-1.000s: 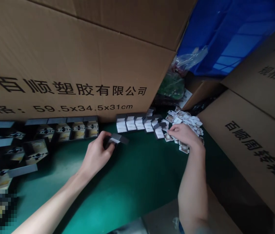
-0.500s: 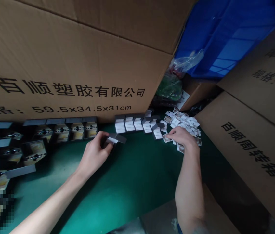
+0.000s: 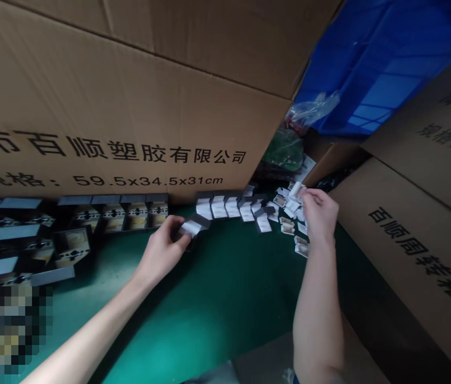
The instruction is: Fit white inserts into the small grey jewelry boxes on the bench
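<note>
My left hand (image 3: 166, 240) grips a small dark box (image 3: 199, 223) between thumb and fingers, its flap tilted up and its white inside showing. Over on the right, my right hand (image 3: 322, 213) is closed in a pinch on a small white insert (image 3: 297, 190), above a loose heap of similar white pieces (image 3: 288, 226). My forearm and hand hide part of that heap. Between the two hands stands a row of open dark boxes with white insides (image 3: 232, 207), set against the carton.
A large printed cardboard carton (image 3: 129, 106) walls off the back of the green table (image 3: 209, 298). More open boxes with yellowish insides (image 3: 129, 213) stand at left. Another carton (image 3: 417, 234) borders the right side. Behind are a blue crate (image 3: 369, 69) and plastic bags (image 3: 285, 149).
My right hand has risen from the heap's near left edge to its far side and now pinches a white insert. The left hand still holds the box, its inside turned more into view.
</note>
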Demonstrator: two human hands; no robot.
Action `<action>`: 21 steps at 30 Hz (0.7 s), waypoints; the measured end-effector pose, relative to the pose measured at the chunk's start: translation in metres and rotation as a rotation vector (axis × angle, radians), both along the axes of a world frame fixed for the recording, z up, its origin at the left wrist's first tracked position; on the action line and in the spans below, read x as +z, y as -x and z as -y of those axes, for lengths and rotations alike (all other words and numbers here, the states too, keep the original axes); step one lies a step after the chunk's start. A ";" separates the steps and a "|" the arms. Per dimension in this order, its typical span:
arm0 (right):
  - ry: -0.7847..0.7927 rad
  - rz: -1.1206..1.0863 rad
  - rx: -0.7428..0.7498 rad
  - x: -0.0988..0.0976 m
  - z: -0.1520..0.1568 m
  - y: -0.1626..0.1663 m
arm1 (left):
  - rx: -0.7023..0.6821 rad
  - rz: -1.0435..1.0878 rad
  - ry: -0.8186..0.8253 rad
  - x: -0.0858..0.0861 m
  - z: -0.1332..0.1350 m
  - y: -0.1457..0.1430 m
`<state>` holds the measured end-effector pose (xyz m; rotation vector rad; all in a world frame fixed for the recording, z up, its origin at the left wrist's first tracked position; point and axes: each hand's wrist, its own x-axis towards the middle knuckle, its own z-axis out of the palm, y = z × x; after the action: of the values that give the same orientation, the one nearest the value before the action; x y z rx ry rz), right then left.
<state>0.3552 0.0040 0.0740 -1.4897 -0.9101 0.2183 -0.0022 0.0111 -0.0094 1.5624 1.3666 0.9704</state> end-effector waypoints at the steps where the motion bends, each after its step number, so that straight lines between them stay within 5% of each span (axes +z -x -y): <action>1: -0.077 -0.084 0.077 0.002 0.000 0.004 | -0.001 0.049 0.017 0.000 0.000 -0.001; 4: -0.130 -0.293 0.489 0.000 0.001 0.027 | -0.003 0.203 0.121 0.007 0.002 -0.005; 10: 0.261 -0.545 1.186 -0.031 0.002 0.113 | 0.071 0.348 0.219 0.021 0.004 -0.008; 15: 0.416 -0.758 1.460 -0.059 0.004 0.150 | 0.103 0.310 0.218 0.025 0.004 -0.007; 21: 0.420 -0.874 1.580 -0.071 0.005 0.150 | 0.059 0.271 0.175 0.025 0.008 -0.006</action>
<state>0.2056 -0.0008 0.0028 -0.5172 -1.1046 2.0987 0.0041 0.0035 0.0152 1.2189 1.2743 1.0279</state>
